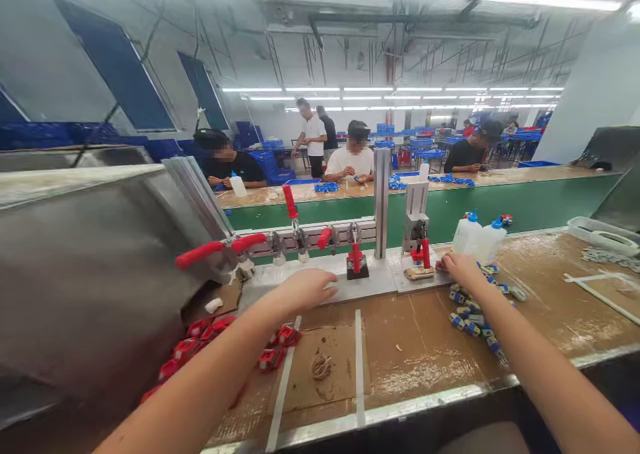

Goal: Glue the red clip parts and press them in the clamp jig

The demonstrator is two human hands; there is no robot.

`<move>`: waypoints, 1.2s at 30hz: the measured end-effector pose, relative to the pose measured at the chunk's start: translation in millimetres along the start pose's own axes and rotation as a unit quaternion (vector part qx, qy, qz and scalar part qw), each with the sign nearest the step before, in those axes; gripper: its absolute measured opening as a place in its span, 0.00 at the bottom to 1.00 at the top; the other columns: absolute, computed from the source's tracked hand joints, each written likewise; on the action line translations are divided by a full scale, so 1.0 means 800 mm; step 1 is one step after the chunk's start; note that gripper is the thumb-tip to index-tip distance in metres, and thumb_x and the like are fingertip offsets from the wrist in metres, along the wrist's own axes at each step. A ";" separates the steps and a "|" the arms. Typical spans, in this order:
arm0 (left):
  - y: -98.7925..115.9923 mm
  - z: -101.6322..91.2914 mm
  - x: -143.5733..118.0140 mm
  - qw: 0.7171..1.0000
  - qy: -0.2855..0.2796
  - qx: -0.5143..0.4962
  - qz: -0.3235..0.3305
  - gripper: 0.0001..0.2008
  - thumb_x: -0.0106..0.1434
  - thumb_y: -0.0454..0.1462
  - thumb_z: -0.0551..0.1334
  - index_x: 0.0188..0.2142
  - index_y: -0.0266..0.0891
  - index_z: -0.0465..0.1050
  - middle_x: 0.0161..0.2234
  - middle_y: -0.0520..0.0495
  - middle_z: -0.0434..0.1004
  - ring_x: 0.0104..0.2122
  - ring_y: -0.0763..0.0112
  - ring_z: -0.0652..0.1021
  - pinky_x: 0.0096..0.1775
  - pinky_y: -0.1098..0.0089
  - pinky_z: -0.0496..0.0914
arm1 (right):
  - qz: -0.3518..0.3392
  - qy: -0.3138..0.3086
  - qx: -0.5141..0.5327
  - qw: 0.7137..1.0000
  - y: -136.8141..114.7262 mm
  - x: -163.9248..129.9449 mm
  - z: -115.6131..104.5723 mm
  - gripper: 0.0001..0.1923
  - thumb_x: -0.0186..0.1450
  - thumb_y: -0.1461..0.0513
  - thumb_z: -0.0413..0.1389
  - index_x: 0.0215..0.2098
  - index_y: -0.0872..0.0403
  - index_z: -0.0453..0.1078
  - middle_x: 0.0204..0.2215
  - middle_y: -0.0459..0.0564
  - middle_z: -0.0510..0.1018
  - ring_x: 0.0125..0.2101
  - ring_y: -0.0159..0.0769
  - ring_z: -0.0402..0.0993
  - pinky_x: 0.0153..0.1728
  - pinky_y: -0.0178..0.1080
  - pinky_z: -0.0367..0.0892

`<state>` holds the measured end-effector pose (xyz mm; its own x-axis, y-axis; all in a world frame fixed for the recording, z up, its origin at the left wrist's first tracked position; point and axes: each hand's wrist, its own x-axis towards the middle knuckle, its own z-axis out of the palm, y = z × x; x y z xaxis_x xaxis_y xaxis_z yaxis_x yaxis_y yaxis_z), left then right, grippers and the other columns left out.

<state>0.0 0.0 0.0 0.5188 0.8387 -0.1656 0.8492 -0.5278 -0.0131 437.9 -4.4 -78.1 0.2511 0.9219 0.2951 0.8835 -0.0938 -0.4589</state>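
My left hand point(311, 287) hovers over the front edge of the metal base plate point(320, 279), fingers loosely stretched toward a red-handled toggle clamp point(356, 259) pressed down on a black block point(357, 271). Nothing shows in that hand. At the right end of the plate, my right hand point(463, 271) has its fingers closed at a small red part point(441, 265), mostly hidden by them. Just left of it, a second toggle clamp point(425, 254) stands over a pale flat piece point(419, 274). Blue-and-yellow small parts point(467, 314) lie piled beneath my right wrist.
Red plastic parts point(185, 349) are heaped left of my left forearm. Two white bottles with blue caps point(467, 234) stand behind the right pile. A ring of cord point(321, 367) lies on cardboard between white strips. Several people work beyond the green partition point(480, 204).
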 end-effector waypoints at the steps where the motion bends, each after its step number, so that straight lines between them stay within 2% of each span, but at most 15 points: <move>1: -0.022 0.008 -0.011 0.999 -0.012 0.004 -0.032 0.22 0.69 0.48 0.53 0.52 0.42 0.78 0.53 0.36 0.81 0.53 0.48 0.79 0.52 0.58 0.71 | 0.010 -0.021 -0.018 1.000 -0.003 0.007 -0.005 0.13 0.65 0.62 0.52 0.35 0.55 0.79 0.38 0.59 0.84 0.41 0.48 0.79 0.46 0.44 0.66; 4: -0.077 0.032 -0.040 0.994 -0.029 0.003 -0.103 0.22 0.68 0.46 0.55 0.54 0.39 0.77 0.53 0.33 0.81 0.53 0.47 0.80 0.52 0.57 0.71 | 0.016 0.018 0.003 1.000 -0.021 0.016 -0.015 0.17 0.68 0.62 0.48 0.43 0.56 0.79 0.41 0.60 0.83 0.43 0.48 0.78 0.47 0.45 0.66; 6: -0.097 0.048 -0.052 0.991 -0.028 -0.010 -0.134 0.24 0.68 0.45 0.56 0.58 0.37 0.73 0.56 0.30 0.78 0.55 0.45 0.79 0.54 0.56 0.70 | 0.003 0.131 0.080 0.988 -0.047 0.007 -0.014 0.20 0.71 0.60 0.44 0.46 0.57 0.76 0.42 0.59 0.82 0.43 0.46 0.77 0.45 0.44 0.67; 7: -0.102 0.056 -0.054 0.989 -0.020 -0.018 -0.148 0.25 0.68 0.45 0.57 0.61 0.36 0.71 0.59 0.29 0.75 0.57 0.45 0.77 0.56 0.56 0.69 | -0.014 0.217 0.147 0.965 -0.065 -0.003 -0.010 0.19 0.72 0.59 0.43 0.46 0.56 0.75 0.39 0.57 0.80 0.41 0.45 0.76 0.43 0.43 0.67; 9: -0.107 0.070 -0.050 0.984 0.000 -0.028 -0.178 0.29 0.69 0.46 0.57 0.65 0.34 0.65 0.64 0.26 0.68 0.62 0.45 0.73 0.59 0.56 0.67 | -0.068 0.366 0.294 0.880 -0.107 -0.028 0.006 0.16 0.72 0.57 0.45 0.42 0.54 0.73 0.33 0.51 0.76 0.35 0.41 0.73 0.38 0.40 0.66; 10: -0.109 0.076 -0.045 0.981 0.010 -0.034 -0.192 0.30 0.69 0.47 0.56 0.66 0.34 0.63 0.67 0.25 0.65 0.64 0.45 0.71 0.60 0.56 0.66 | -0.106 0.391 0.348 0.845 -0.130 -0.043 0.018 0.14 0.72 0.57 0.47 0.39 0.53 0.72 0.30 0.48 0.73 0.32 0.39 0.71 0.36 0.39 0.64; 11: -0.111 0.080 -0.039 0.978 0.020 -0.040 -0.204 0.31 0.70 0.47 0.56 0.67 0.33 0.61 0.68 0.25 0.63 0.65 0.46 0.70 0.60 0.57 0.65 | -0.154 0.366 0.376 0.837 -0.153 -0.059 0.032 0.12 0.72 0.57 0.49 0.37 0.52 0.72 0.28 0.47 0.71 0.30 0.38 0.69 0.34 0.39 0.63; 12: -0.113 0.083 -0.032 0.976 0.028 -0.047 -0.212 0.31 0.71 0.47 0.55 0.67 0.33 0.60 0.68 0.26 0.63 0.65 0.48 0.70 0.60 0.58 0.66 | -0.215 0.301 0.385 0.845 -0.175 -0.074 0.047 0.12 0.72 0.57 0.50 0.34 0.52 0.71 0.27 0.46 0.70 0.28 0.37 0.68 0.33 0.38 0.62; 15: -0.117 0.085 -0.015 0.974 0.041 -0.061 -0.214 0.24 0.70 0.44 0.58 0.61 0.34 0.69 0.61 0.29 0.73 0.60 0.49 0.75 0.56 0.61 0.69 | -0.404 0.030 0.329 0.853 -0.228 -0.112 0.090 0.16 0.72 0.57 0.49 0.26 0.51 0.64 0.23 0.45 0.67 0.25 0.35 0.64 0.29 0.38 0.57; 17: -0.113 0.083 -0.009 0.975 0.047 -0.067 -0.207 0.17 0.68 0.40 0.61 0.53 0.35 0.75 0.54 0.31 0.79 0.54 0.49 0.79 0.53 0.61 0.70 | -0.469 -0.100 0.276 0.833 -0.249 -0.129 0.111 0.20 0.73 0.56 0.49 0.23 0.51 0.58 0.20 0.43 0.64 0.22 0.33 0.60 0.27 0.37 0.53; 21: -0.078 0.085 -0.007 0.981 0.070 -0.092 -0.157 0.12 0.65 0.37 0.64 0.47 0.37 0.78 0.48 0.36 0.81 0.50 0.51 0.80 0.52 0.61 0.70 | -0.532 -0.262 0.215 0.776 -0.257 -0.149 0.127 0.23 0.72 0.52 0.51 0.22 0.52 0.56 0.18 0.42 0.64 0.21 0.30 0.56 0.27 0.38 0.49; 24: -0.033 0.101 -0.007 0.977 0.112 -0.164 -0.075 0.15 0.67 0.41 0.64 0.51 0.42 0.77 0.49 0.42 0.81 0.50 0.58 0.79 0.53 0.65 0.70 | -0.560 -0.291 0.158 0.760 -0.257 -0.161 0.128 0.23 0.72 0.51 0.53 0.22 0.52 0.60 0.18 0.43 0.66 0.21 0.30 0.55 0.27 0.39 0.46; 28: 0.013 0.135 -0.006 0.912 0.215 -0.348 -0.021 0.19 0.65 0.41 0.66 0.55 0.42 0.76 0.49 0.45 0.81 0.48 0.60 0.79 0.51 0.64 0.71 | -0.575 -0.264 0.088 0.769 -0.265 -0.172 0.132 0.19 0.74 0.56 0.51 0.25 0.53 0.66 0.20 0.45 0.72 0.21 0.31 0.58 0.28 0.41 0.44; 32: 0.023 0.157 -0.004 0.875 0.209 -0.432 -0.060 0.18 0.63 0.43 0.67 0.52 0.44 0.76 0.38 0.51 0.82 0.36 0.66 0.79 0.41 0.68 0.70 | -0.585 -0.247 0.072 0.769 -0.271 -0.174 0.139 0.20 0.76 0.56 0.49 0.28 0.53 0.68 0.24 0.47 0.75 0.24 0.33 0.63 0.29 0.41 0.47; 36: 0.023 0.163 -0.002 0.852 0.186 -0.486 -0.064 0.18 0.61 0.46 0.69 0.49 0.44 0.73 0.29 0.57 0.76 0.28 0.71 0.73 0.33 0.72 0.66 | -0.589 -0.224 0.090 0.771 -0.272 -0.173 0.145 0.20 0.77 0.56 0.48 0.29 0.53 0.67 0.25 0.47 0.75 0.26 0.34 0.65 0.29 0.40 0.49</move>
<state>2.0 -28.9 -128.9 0.2578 0.9609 0.1014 0.4878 -0.2200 0.8448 165.1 -67.7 -116.0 -0.8816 0.3681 0.2954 0.3144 0.9248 -0.2143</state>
